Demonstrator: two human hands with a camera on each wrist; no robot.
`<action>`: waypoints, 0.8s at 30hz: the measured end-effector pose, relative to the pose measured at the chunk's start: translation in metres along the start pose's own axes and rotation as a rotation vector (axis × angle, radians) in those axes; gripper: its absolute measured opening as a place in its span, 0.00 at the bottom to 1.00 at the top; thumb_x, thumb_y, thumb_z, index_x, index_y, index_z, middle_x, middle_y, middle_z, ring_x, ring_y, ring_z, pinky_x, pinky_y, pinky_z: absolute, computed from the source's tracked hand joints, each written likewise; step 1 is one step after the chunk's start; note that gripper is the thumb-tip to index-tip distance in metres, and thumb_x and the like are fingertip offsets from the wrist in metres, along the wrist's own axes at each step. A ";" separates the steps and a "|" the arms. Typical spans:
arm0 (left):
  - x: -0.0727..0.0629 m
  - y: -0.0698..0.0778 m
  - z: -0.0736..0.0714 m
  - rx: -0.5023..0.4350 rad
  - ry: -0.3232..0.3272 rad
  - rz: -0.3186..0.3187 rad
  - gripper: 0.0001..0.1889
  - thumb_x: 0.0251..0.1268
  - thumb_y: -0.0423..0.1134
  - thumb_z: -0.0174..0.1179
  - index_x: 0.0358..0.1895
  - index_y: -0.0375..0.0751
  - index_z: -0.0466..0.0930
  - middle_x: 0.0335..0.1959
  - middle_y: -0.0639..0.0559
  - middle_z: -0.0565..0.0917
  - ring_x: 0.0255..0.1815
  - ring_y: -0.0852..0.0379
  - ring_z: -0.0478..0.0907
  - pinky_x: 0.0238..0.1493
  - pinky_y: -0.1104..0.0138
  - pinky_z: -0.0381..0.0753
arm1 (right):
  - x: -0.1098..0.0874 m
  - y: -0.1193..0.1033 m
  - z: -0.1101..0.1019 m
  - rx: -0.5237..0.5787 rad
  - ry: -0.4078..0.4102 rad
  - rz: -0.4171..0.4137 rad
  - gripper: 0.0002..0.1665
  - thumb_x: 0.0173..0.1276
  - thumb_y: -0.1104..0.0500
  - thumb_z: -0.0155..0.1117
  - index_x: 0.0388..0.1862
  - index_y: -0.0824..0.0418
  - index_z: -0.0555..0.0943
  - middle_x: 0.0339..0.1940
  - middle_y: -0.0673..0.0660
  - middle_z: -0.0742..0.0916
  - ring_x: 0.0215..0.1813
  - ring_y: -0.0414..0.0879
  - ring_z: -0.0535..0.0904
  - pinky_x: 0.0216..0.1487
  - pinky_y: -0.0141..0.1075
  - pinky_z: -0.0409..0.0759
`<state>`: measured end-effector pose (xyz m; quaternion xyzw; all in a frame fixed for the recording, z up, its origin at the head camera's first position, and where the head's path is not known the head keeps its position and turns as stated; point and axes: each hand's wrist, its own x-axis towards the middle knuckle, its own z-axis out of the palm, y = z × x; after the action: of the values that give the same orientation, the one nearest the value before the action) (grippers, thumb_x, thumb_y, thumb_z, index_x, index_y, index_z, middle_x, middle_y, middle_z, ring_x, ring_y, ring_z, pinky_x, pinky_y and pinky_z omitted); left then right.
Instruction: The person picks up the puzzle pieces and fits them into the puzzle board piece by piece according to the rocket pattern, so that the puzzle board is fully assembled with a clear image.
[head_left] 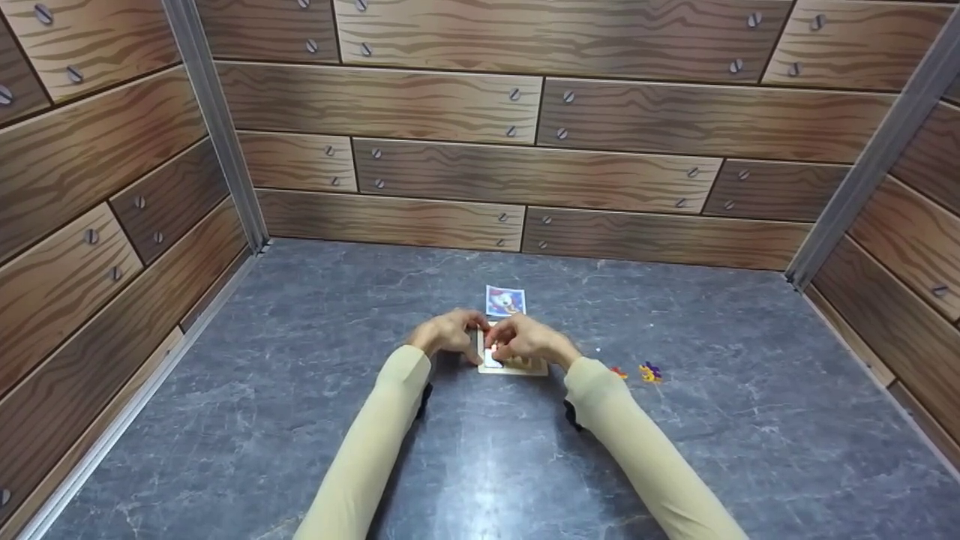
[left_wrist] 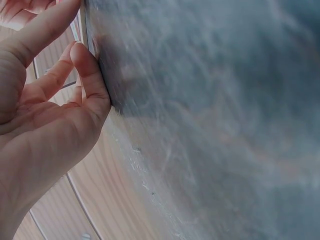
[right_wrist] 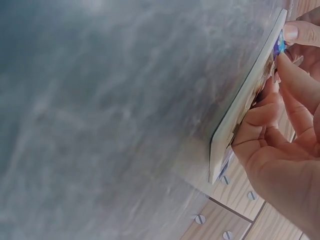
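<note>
In the head view a shallow cream puzzle tray (head_left: 534, 369) lies on the table, partly hidden by the hands. My left hand (head_left: 452, 331) is at its left side, thumb near the front corner and other fingers toward the back. The left wrist view shows this hand (left_wrist: 55, 110) with its thumb extended and its little-finger side on the table. Reaching in from the right, my right hand (head_left: 529, 337) pinches a small puzzle piece over the tray's left part, mostly hidden by the fingers. A blue and purple piece (right_wrist: 279, 45) shows by the thumb tip in the right wrist view.
Just behind the tray lies a square picture card (head_left: 505, 300). To the right, beside the right sleeve, are yellow and purple puzzle pieces (head_left: 651, 371) and a red-orange piece (head_left: 618, 372). Wood-patterned walls (head_left: 517, 165) enclose the grey marbled table (head_left: 360, 300).
</note>
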<state>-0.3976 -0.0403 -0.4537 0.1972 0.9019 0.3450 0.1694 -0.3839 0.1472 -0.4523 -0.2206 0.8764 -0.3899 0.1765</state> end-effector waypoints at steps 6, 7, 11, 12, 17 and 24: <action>-0.001 0.000 -0.001 0.001 -0.003 -0.038 0.31 0.46 0.31 0.75 0.58 0.44 0.77 0.62 0.42 0.76 0.60 0.48 0.72 0.66 0.55 0.70 | 0.000 -0.001 0.003 -0.015 0.003 -0.017 0.11 0.58 0.72 0.68 0.41 0.72 0.83 0.27 0.51 0.81 0.30 0.38 0.72 0.31 0.26 0.70; -0.001 0.000 -0.001 0.004 -0.004 -0.037 0.31 0.46 0.31 0.75 0.58 0.44 0.76 0.62 0.42 0.76 0.60 0.48 0.72 0.66 0.55 0.70 | 0.000 -0.001 0.003 -0.006 0.008 -0.010 0.11 0.58 0.72 0.69 0.41 0.73 0.82 0.27 0.50 0.81 0.30 0.38 0.72 0.31 0.26 0.70; -0.001 0.000 0.000 0.007 0.003 -0.015 0.30 0.45 0.30 0.75 0.56 0.42 0.77 0.61 0.41 0.77 0.58 0.49 0.72 0.64 0.56 0.71 | 0.000 0.000 0.004 0.011 0.045 0.023 0.13 0.57 0.71 0.71 0.41 0.73 0.81 0.26 0.49 0.79 0.29 0.38 0.72 0.29 0.26 0.70; -0.001 0.000 0.000 0.005 0.002 -0.010 0.30 0.45 0.30 0.75 0.56 0.41 0.77 0.61 0.41 0.77 0.58 0.49 0.73 0.64 0.57 0.71 | 0.000 0.000 0.004 0.007 0.053 0.032 0.13 0.57 0.70 0.72 0.40 0.72 0.81 0.25 0.48 0.79 0.28 0.37 0.71 0.28 0.25 0.69; -0.001 -0.001 0.002 0.003 0.004 0.002 0.29 0.44 0.29 0.75 0.54 0.40 0.77 0.60 0.40 0.77 0.53 0.52 0.72 0.61 0.58 0.73 | -0.001 0.001 0.005 -0.018 0.066 0.068 0.11 0.56 0.68 0.73 0.37 0.70 0.83 0.22 0.47 0.78 0.24 0.36 0.69 0.22 0.25 0.66; 0.000 0.000 0.000 0.007 0.003 -0.013 0.30 0.44 0.30 0.75 0.56 0.42 0.77 0.61 0.41 0.76 0.55 0.50 0.71 0.62 0.56 0.71 | -0.001 -0.002 0.004 -0.013 0.069 0.113 0.08 0.57 0.67 0.74 0.35 0.68 0.85 0.20 0.46 0.79 0.21 0.35 0.68 0.21 0.25 0.64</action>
<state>-0.3974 -0.0404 -0.4532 0.1913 0.9047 0.3408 0.1695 -0.3808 0.1445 -0.4534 -0.1582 0.8955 -0.3811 0.1668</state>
